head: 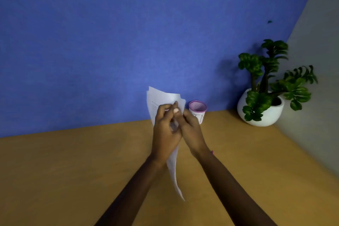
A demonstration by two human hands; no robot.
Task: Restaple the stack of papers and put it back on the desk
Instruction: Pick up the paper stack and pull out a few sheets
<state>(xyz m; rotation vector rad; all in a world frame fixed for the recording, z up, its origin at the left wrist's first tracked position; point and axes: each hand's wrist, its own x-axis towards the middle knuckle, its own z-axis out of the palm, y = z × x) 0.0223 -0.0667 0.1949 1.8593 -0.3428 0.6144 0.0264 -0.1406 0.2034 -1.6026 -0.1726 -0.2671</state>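
White paper stack (161,98) stands upright over tan wooden bench (73,170); left hand (165,128) & right hand (191,128) both grip it (prob. squaring sheets for stapling).

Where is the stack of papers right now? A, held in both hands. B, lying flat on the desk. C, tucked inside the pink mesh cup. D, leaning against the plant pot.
A: the left hand and the right hand both grip the stack of papers with curled fingers, holding it up in front of the pink mesh cup, not flat on the desk.
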